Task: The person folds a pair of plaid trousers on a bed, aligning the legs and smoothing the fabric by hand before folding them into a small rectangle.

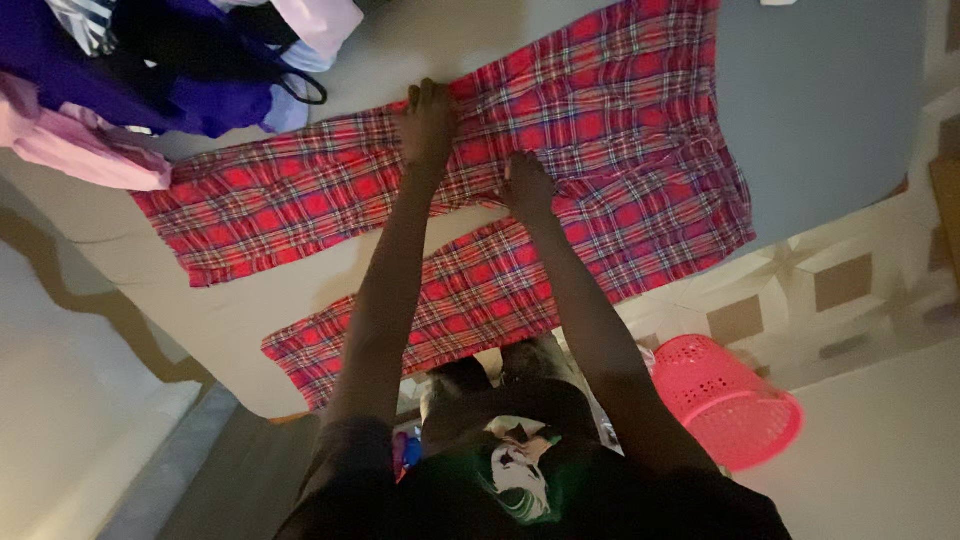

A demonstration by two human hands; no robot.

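A pale bed surface (250,320) fills most of the view, running from 8 o'clock up to 1 o'clock. Spread flat on it at the centre lies a pair of red plaid trousers (620,140), its two legs reaching out toward 9 and 7 o'clock, the waist toward 2 o'clock. At 10 o'clock a heap of purple, pink and dark clothes (150,90) sits just beside the upper leg. At 4 o'clock a pink plastic basket (730,400) lies tipped on the floor. The left hand (428,125) presses flat on the upper leg, fingers spread. The right hand (527,185) rests open-palmed at the crotch, gripping nothing visible.
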